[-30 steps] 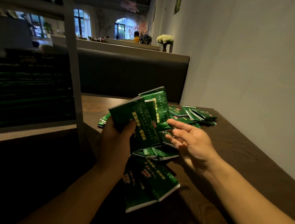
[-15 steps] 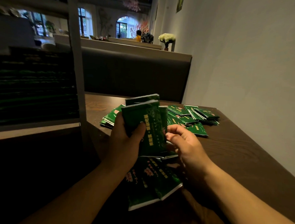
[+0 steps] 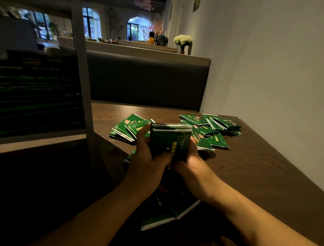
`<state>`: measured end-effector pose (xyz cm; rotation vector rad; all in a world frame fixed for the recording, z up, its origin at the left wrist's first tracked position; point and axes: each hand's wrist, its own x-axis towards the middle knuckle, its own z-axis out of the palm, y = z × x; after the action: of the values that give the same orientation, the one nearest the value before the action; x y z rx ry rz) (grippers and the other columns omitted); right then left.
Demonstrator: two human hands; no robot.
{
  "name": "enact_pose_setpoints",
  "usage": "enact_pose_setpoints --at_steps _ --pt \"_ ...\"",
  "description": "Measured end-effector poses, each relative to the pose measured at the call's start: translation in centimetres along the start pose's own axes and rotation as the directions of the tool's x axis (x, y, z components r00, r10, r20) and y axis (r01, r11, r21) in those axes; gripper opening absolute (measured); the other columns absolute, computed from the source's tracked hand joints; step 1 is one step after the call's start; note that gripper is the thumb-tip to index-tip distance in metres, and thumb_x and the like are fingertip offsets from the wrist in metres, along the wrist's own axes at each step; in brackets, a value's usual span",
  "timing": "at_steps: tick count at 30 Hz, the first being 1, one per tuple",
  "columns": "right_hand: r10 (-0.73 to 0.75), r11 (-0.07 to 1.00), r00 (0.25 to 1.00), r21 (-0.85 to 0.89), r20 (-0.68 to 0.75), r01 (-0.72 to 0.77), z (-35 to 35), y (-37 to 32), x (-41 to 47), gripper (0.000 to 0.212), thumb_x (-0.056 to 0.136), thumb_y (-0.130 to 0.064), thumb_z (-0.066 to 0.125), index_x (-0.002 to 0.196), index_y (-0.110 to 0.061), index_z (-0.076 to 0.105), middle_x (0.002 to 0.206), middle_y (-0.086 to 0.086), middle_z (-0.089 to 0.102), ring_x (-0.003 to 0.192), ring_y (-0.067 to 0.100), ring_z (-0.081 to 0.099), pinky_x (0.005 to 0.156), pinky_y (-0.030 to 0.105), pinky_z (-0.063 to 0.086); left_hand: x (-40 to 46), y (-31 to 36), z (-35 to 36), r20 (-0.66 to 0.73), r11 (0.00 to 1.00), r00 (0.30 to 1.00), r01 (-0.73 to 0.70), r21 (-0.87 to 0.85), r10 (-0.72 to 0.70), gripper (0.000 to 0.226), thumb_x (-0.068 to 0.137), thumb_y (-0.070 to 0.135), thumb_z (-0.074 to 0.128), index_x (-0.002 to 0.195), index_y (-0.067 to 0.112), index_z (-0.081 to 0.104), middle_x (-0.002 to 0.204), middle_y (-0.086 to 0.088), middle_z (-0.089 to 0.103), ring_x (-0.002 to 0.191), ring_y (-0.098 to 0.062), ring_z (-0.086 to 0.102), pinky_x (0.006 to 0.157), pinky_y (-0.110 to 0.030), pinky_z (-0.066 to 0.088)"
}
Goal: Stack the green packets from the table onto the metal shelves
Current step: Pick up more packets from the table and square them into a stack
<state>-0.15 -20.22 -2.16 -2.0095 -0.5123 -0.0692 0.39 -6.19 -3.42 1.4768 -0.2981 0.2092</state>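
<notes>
**Both hands hold one bundle of packets above the worktop**

Head view: The left hand (image 3: 148, 165) and the right hand (image 3: 191, 161) grip together one bundle (image 3: 170, 140) of green packets. The bundle stands upright, with its top edges lined up, and several packet edges show at the top. The left fingers (image 3: 143, 135) are curled round the left side of the bundle, and the left thumb lies on its front face. The right fingers are mostly hidden behind the bundle; the right hand grasps its right side and lower corner.

Just left of the left fingers, a small pile (image 3: 127, 128) of packets lies flat on the worktop (image 3: 248, 163). To the right of the right fingers and a little beyond them, loose packets (image 3: 209, 128) lie scattered, some of them overlapping. Under the wrists, near the front edge of the worktop, more packets (image 3: 164, 210) lie in shadow.

Far to the left of the hands stands the shelf (image 3: 36, 134) with its upright post (image 3: 82, 63). On the shelf, dark rows (image 3: 34, 93) of stacked packets are visible, but they are dim and blurred.

Beyond the bundle there is a dark padded seat back (image 3: 146, 81), and to the right a plain wall (image 3: 271, 71).
</notes>
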Motion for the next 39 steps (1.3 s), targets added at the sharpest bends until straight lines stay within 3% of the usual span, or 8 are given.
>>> enact_pose_setpoints --at_steps 4,9,14,18,26,30,35,39 --pt "-0.005 0.998 1.000 -0.062 -0.011 0.005 -0.3 0.0 -0.1 0.022 0.099 -0.030 0.053 0.113 -0.043 0.042 0.118 -0.009 0.054 0.099 -0.020 0.050 0.078 0.002 0.039 0.1 -0.1 -0.1 0.034 0.992 0.998 0.053 0.117 -0.057 0.044 0.086 0.006 0.063 0.100 0.046 0.052 0.089 0.027 0.066 0.085 0.017 0.059 0.072 -0.012 0.044" --pt "-0.035 0.992 0.986 -0.128 -0.163 0.014 -1.0 0.0 0.1 0.017 0.097 -0.023 0.051 0.102 -0.039 0.055 0.101 -0.017 0.061 0.092 -0.010 0.056 0.071 0.007 0.044 0.4 0.5 -0.3 -0.048 0.993 0.997 0.060 0.104 -0.055 0.034 0.085 0.018 0.067 0.099 0.045 0.052 0.097 0.017 0.065 0.090 0.003 0.062 0.076 -0.024 0.048" --pt "-0.074 0.931 0.915 -0.356 -0.396 -0.079 -2.9 1.6 1.0 0.025 0.087 -0.020 0.043 0.089 -0.030 0.065 0.098 -0.012 0.057 0.097 0.006 0.051 0.078 0.023 0.039 0.4 1.4 -0.6 -0.175 0.996 0.981 0.074 -0.043 -0.081 0.027 0.087 0.010 0.062 0.095 0.034 0.053 0.089 0.007 0.065 0.067 0.003 0.066 0.052 -0.014 0.050" --pt "-0.064 0.852 0.878 -0.485 -0.474 -0.199 -4.0 3.3 1.5 0.023 0.088 -0.008 0.053 0.104 -0.022 0.061 0.108 -0.007 0.054 0.107 0.015 0.044 0.088 0.027 0.034 0.6 1.6 -0.8 -0.207 0.989 0.971 0.096 -0.110 -0.117 0.022 0.087 0.009 0.061 0.095 0.028 0.055 0.088 0.001 0.066 0.062 -0.001 0.066 0.049 -0.014 0.049" --pt "-0.030 0.946 0.933 -0.311 -0.359 -0.089 -3.2 2.4 1.3 0.036 0.093 -0.033 0.046 0.127 -0.024 0.057 0.119 -0.011 0.060 0.114 0.008 0.052 0.094 0.028 0.043 0.3 2.0 -0.6 -0.162 0.985 0.980 0.089 -0.146 -0.113 0.026 0.087 0.006 0.062 0.105 0.023 0.057 0.093 0.002 0.067 0.069 -0.001 0.068 0.053 -0.014 0.051" --pt "-0.051 0.796 0.952 -0.588 -0.301 -0.143 -3.0 3.0 1.6 0.043 0.090 -0.021 0.047 0.133 -0.022 0.052 0.132 -0.008 0.051 0.127 0.010 0.037 0.103 0.023 0.027 0.1 2.1 -0.5 -0.153 0.987 0.982 0.088 -0.136 -0.109 0.029 0.087 0.006 0.061 0.112 0.021 0.056 0.098 0.001 0.067 0.073 -0.002 0.068 0.054 -0.014 0.052" --pt "0.194 0.674 0.957 -0.678 -0.218 -0.291 -4.2 4.2 2.0 0.044 0.096 -0.016 0.043 0.139 -0.021 0.050 0.153 0.003 0.038 0.144 0.019 0.026 0.120 0.036 0.020 0.0 2.4 -0.5 -0.160 0.982 0.980 0.090 -0.164 -0.117 0.026 0.088 0.004 0.060 0.102 0.026 0.057 0.092 0.002 0.066 0.066 0.003 0.066 0.049 -0.011 0.049" --pt "0.226 0.674 0.950 -0.670 -0.216 -0.312 -4.6 3.9 1.8 0.049 0.096 -0.018 0.045 0.145 -0.022 0.044 0.146 0.002 0.049 0.124 0.023 0.053 0.099 0.031 0.042 -0.1 2.4 -0.5 -0.153 0.983 0.981 0.097 -0.157 -0.121 0.025 0.088 0.006 0.060 0.102 0.026 0.056 0.093 0.001 0.066 0.067 0.001 0.067 0.050 -0.012 0.049"
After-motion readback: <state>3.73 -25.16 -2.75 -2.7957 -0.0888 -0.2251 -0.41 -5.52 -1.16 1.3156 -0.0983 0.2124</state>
